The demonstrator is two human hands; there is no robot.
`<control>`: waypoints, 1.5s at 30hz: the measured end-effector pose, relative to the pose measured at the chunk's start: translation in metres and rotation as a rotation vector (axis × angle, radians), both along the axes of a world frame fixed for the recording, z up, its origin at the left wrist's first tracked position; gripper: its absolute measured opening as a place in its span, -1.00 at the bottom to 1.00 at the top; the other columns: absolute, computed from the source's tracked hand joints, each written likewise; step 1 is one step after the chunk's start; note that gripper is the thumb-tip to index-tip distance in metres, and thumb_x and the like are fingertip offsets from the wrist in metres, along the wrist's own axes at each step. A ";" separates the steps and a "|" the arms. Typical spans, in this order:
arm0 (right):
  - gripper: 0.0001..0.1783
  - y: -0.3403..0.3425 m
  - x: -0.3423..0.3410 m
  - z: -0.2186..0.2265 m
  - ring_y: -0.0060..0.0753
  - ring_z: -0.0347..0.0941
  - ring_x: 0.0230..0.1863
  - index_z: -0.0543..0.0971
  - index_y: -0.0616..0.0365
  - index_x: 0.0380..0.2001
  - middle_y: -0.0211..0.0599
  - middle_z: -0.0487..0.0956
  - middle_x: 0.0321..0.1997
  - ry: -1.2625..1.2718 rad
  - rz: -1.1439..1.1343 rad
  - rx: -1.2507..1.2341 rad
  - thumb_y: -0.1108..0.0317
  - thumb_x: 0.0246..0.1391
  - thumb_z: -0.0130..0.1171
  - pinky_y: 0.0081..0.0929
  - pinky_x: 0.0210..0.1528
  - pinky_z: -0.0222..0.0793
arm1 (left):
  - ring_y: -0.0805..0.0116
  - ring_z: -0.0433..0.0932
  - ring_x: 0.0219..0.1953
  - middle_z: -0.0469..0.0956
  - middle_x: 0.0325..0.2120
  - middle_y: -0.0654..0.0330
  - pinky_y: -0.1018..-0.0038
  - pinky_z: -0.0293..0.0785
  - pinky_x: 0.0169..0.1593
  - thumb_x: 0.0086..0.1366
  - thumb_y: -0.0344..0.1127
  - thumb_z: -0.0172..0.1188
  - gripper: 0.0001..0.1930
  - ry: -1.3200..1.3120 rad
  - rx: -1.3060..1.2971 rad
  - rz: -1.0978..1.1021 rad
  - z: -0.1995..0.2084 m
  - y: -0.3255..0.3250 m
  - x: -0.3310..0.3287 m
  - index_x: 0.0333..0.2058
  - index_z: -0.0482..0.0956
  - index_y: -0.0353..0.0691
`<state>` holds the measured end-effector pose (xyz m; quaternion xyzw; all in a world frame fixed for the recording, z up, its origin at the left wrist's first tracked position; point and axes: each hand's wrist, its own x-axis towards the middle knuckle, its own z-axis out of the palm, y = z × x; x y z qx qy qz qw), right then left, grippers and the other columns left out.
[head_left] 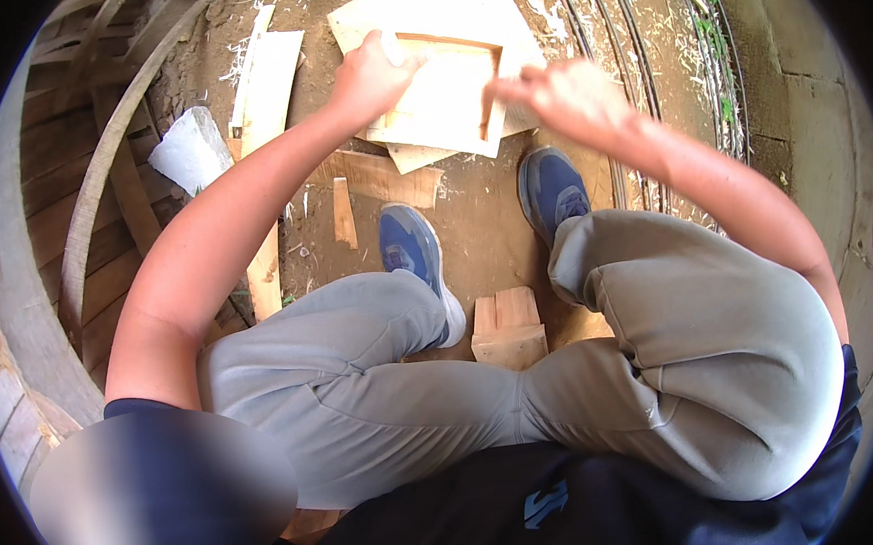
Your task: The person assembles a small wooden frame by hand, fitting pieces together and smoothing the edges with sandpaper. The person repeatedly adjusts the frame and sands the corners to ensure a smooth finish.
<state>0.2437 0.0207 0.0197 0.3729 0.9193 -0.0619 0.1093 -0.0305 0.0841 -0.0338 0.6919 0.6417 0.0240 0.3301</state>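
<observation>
A pale square wooden frame (447, 94) with a raised border lies at the far middle. It rests on a larger light wooden board (422, 5), both washed out by bright light. My left hand (375, 80) is closed on the frame's left side, with the thumb over its face. At the frame's right side, my right hand (563, 93) is slightly blurred. Its fingers are drawn together against the brown inner edge there. Whatever is between those fingers is too small and smeared to name.
Wooden planks (271, 89) and a white block (191, 150) lie to the left, near curved timbers (105, 171). A small wooden block (509, 328) sits between my legs, beyond which are my blue shoes (554, 192). Dark rods (632, 45) run along the right, before a wall (812, 85).
</observation>
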 end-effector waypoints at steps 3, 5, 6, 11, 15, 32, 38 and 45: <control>-0.43 -0.028 0.001 -0.002 -0.23 0.72 -0.37 0.47 -0.29 0.27 -0.22 0.68 -0.26 0.178 0.149 -0.054 0.47 0.21 0.08 -0.37 -0.42 0.67 | -0.18 0.63 0.10 0.62 -0.01 -0.33 0.12 0.55 0.21 0.25 0.15 0.33 -0.09 0.019 0.015 0.014 0.001 0.000 0.003 0.30 0.31 -0.51; -0.37 -0.004 0.016 -0.006 -0.25 0.70 -0.38 0.46 -0.37 0.31 -0.20 0.68 -0.23 0.110 0.100 -0.066 0.47 0.21 0.08 -0.35 -0.43 0.67 | -0.17 0.62 0.12 0.61 0.02 -0.32 0.12 0.54 0.23 0.25 0.15 0.34 -0.09 0.030 -0.001 0.024 0.002 -0.001 0.005 0.31 0.30 -0.51; -0.36 0.016 0.026 -0.007 -0.27 0.70 -0.39 0.46 -0.40 0.32 -0.19 0.68 -0.21 0.082 0.043 -0.021 0.46 0.21 0.09 -0.32 -0.42 0.66 | -0.16 0.62 0.12 0.61 0.02 -0.32 0.13 0.53 0.23 0.25 0.15 0.33 -0.09 0.013 -0.009 0.019 -0.001 -0.002 0.005 0.31 0.31 -0.51; -0.42 0.045 0.040 0.002 -0.23 0.66 -0.43 0.55 -0.41 0.27 -0.30 0.65 -0.27 0.262 -0.017 0.173 0.41 0.21 0.10 -0.32 -0.41 0.59 | -0.15 0.62 0.12 0.62 0.01 -0.28 0.16 0.51 0.26 0.26 0.15 0.33 -0.11 0.028 -0.023 0.048 -0.002 0.008 -0.004 0.31 0.32 -0.49; -0.41 0.024 0.045 0.006 -0.20 0.65 -0.44 0.56 -0.42 0.26 -0.30 0.64 -0.35 0.325 -0.060 0.129 0.43 0.19 0.13 -0.29 -0.43 0.58 | -0.12 0.63 0.10 0.64 0.01 -0.21 0.17 0.52 0.20 0.27 0.14 0.31 -0.23 0.049 0.157 0.087 0.028 0.011 0.009 0.20 0.42 -0.44; -0.56 0.021 0.011 -0.014 -0.07 0.68 -0.05 0.54 -0.32 0.29 -0.31 0.69 0.07 0.628 -0.316 -0.116 0.31 0.43 -0.04 -0.16 -0.04 0.64 | -0.08 0.61 -0.03 0.58 -0.11 -0.27 0.13 0.47 0.12 0.22 -0.21 0.23 -0.42 -0.409 0.443 0.424 0.069 0.001 0.036 0.08 0.25 -0.46; -0.56 -0.023 -0.036 -0.023 0.03 0.68 -0.27 0.57 -0.20 0.27 -0.04 0.72 -0.13 0.831 -0.562 -0.346 0.30 0.41 -0.06 -0.10 -0.17 0.61 | 0.18 0.59 -0.06 0.59 -0.14 -0.06 0.26 0.47 0.09 0.29 -0.31 0.25 -0.57 -0.495 0.444 0.328 0.084 -0.016 0.044 0.03 0.35 -0.41; -0.51 -0.013 -0.014 -0.026 -0.07 0.71 -0.27 0.58 -0.17 0.25 -0.07 0.72 -0.11 0.651 -0.452 -0.149 0.42 0.30 0.02 -0.19 -0.24 0.63 | 0.22 0.60 -0.06 0.60 -0.11 -0.06 0.26 0.49 0.07 0.36 -0.34 0.30 -0.56 -0.644 0.512 0.281 0.083 -0.037 0.057 0.07 0.33 -0.39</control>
